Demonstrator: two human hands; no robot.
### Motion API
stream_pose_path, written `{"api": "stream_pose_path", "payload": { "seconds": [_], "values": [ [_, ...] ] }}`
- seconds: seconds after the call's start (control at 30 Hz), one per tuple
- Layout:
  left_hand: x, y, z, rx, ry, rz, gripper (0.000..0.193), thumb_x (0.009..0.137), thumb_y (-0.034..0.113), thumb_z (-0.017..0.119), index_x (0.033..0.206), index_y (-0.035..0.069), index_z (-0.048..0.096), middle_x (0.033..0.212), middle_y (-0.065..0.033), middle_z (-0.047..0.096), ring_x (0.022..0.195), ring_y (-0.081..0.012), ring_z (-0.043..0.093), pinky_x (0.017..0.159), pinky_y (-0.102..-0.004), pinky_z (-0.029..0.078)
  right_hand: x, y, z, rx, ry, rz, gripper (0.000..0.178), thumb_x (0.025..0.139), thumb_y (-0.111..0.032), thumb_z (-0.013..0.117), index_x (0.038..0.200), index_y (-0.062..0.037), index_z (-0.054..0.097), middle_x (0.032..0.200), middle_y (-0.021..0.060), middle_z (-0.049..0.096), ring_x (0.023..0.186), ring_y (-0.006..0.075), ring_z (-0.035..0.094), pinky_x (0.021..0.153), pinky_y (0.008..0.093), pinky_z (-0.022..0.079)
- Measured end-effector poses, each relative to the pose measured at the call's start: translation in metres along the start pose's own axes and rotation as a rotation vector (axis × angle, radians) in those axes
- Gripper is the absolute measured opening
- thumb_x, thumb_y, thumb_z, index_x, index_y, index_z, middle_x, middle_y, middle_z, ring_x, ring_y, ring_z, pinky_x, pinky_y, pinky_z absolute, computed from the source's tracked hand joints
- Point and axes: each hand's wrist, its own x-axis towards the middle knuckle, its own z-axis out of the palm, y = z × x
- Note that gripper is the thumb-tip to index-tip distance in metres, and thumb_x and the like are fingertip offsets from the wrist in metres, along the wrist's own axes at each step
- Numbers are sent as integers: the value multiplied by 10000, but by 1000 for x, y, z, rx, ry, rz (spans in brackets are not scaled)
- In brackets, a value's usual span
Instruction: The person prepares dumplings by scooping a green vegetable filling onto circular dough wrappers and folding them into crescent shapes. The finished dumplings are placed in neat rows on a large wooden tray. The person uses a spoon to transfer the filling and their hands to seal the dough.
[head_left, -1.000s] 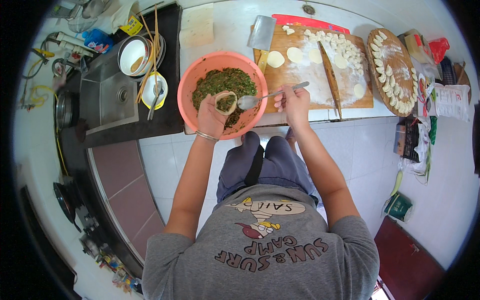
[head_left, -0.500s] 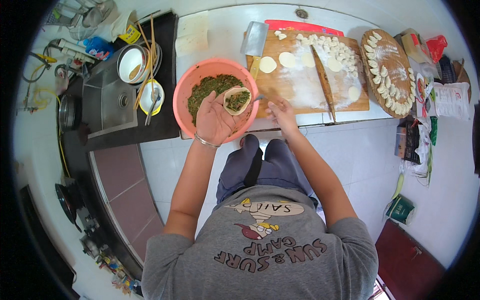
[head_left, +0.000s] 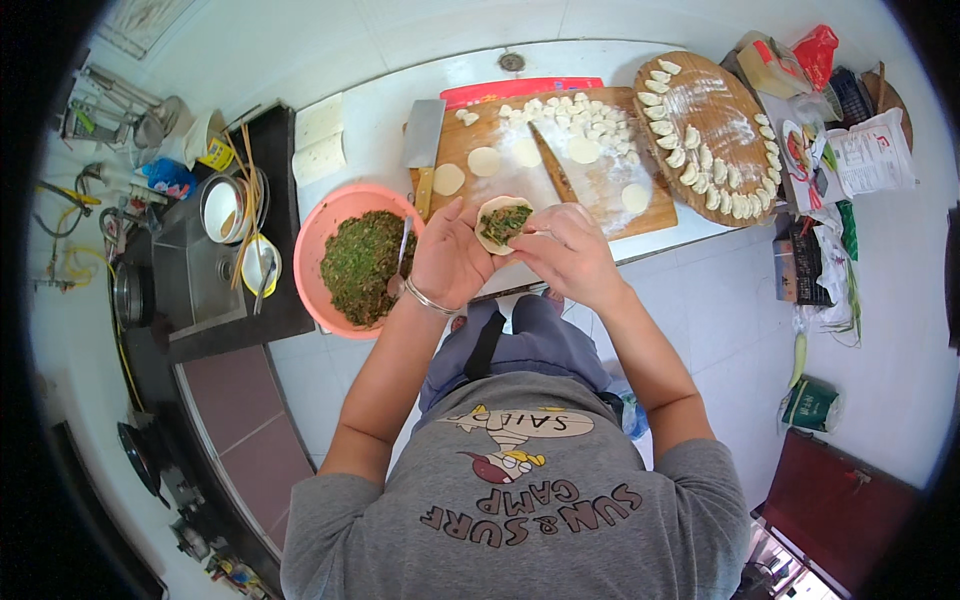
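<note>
On the fingers of my left hand (head_left: 445,260) lies a round dumpling wrapper (head_left: 489,216), cupped around chopped green filling (head_left: 506,222). The left hand is partly curled and supports it from below. From the right, the thumb and fingertips of my right hand (head_left: 577,258) pinch the wrapper's edge. To the left of both hands stands a pink bowl (head_left: 312,285) with a heap of green filling (head_left: 362,265). A spoon (head_left: 404,243) rests in it, its lower part beside my left wrist.
Beyond my hands is a wooden board (head_left: 650,205) with flat wrappers (head_left: 484,162), dough pieces (head_left: 585,112) and a rolling pin (head_left: 552,165). A cleaver (head_left: 424,135) lies at its left edge. Far right, a round board (head_left: 735,100) carries finished dumplings. The sink (head_left: 185,285) is left.
My right hand has come in from the right and now pinches the wrapper's edge. My left hand has moved right, away from above the bowl. The view has shifted.
</note>
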Motion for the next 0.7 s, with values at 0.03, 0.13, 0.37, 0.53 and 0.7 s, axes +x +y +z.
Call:
{"api": "stream_pose_path", "payload": {
  "seconds": [0.03,0.13,0.37,0.53,0.7],
  "values": [
    [8,-5,5,41,6,-5,536,978,376,261,1312,-16,406,1288,-145,512,1134,-247,535,951,-413,436,-2,5,-7,-25,10,4,193,649,-66,715,830,-89,652,893,32,573,836,226,574,709,341,450],
    [29,-23,14,107,29,-17,520,980,371,248,1312,6,413,1274,-131,523,1117,-234,548,925,-399,462,-11,24,-29,-61,-7,-28,173,645,-65,716,801,-88,643,894,30,572,834,225,574,709,345,448],
    [70,-63,39,435,250,-32,262,947,127,469,1169,6,540,1069,-91,605,973,-153,609,835,-329,545,-25,50,-68,60,61,129,171,642,-54,731,782,-65,632,910,66,581,846,255,571,731,346,456],
    [92,-77,58,545,282,-23,294,945,151,427,1131,-31,564,1073,-113,608,971,-169,612,864,-352,538,-34,67,-84,244,107,316,139,668,-45,731,767,-41,633,913,94,601,870,267,588,747,346,474],
    [101,-81,70,543,220,-25,381,944,210,348,1123,-60,550,1125,-142,596,1011,-212,605,909,-403,515,-37,81,-100,328,59,404,106,686,-34,713,757,-30,634,844,95,618,823,249,602,721,324,482]
  ]
}}
